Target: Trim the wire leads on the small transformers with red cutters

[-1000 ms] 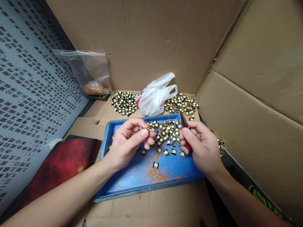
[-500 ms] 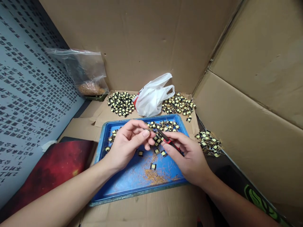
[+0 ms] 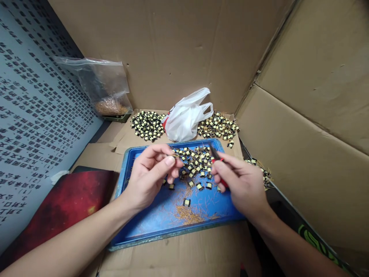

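Note:
A blue tray (image 3: 150, 221) lies on cardboard in front of me. It holds a heap of small black-and-yellow wound parts (image 3: 196, 161) and a scatter of cut copper wire bits (image 3: 187, 215). My left hand (image 3: 150, 177) hovers over the tray's left half, with thumb and fingers pinched on one small part with thin leads (image 3: 174, 156). My right hand (image 3: 245, 184) is closed round red-handled cutters (image 3: 217, 161), whose dark tip points up and away from the left hand.
Two more heaps of the parts (image 3: 147, 125) (image 3: 219, 129) lie behind the tray, either side of a white plastic bag (image 3: 186, 117). A clear bag of copper scraps (image 3: 108, 96) stands back left. A smaller pile (image 3: 259, 169) lies right. Cardboard walls enclose the space.
Half a second ago the cutters' tip reached toward the part in my left hand. Now my right hand has drawn back to the right, with the tip swung upward.

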Available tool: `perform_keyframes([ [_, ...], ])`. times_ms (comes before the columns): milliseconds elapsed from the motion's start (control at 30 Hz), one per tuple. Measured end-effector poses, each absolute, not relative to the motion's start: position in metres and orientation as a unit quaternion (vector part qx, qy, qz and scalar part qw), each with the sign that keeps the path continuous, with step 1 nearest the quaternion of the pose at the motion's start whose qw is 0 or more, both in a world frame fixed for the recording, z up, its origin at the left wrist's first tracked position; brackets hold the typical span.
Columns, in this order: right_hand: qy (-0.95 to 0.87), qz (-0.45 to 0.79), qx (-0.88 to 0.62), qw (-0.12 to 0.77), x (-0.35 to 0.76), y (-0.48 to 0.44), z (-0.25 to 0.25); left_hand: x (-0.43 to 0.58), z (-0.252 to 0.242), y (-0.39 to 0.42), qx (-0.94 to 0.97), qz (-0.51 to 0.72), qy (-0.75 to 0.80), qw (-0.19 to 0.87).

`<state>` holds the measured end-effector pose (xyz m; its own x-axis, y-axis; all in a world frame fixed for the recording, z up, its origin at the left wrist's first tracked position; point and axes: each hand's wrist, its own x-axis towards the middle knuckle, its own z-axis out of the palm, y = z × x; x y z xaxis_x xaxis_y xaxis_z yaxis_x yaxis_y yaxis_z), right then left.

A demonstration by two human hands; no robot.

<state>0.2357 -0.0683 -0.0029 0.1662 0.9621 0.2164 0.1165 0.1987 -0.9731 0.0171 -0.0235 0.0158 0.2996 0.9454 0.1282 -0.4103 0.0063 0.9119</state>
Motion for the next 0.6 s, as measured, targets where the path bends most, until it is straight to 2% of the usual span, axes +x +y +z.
perform_keyframes([
  [100, -0.545, 0.322, -0.526, 0.569, 0.241, -0.063, -0.005, 0.016, 0.017, -0.020, 0.470, 0.538, 0.290, 0.636],
  [233, -0.681, 0.211, -0.489, 0.503, 0.239, -0.065, -0.005, 0.018, 0.015, -0.020, 0.476, 0.495, 0.290, 0.667],
  [367, -0.727, 0.121, -0.450, 0.504, 0.235, -0.070, -0.004, 0.019, 0.011, -0.023, 0.480, 0.461, 0.276, 0.694],
  [600, -0.750, 0.098, -0.414, 0.506, 0.231, -0.071, -0.003, 0.019, 0.007, -0.025, 0.483, 0.450, 0.240, 0.712],
])
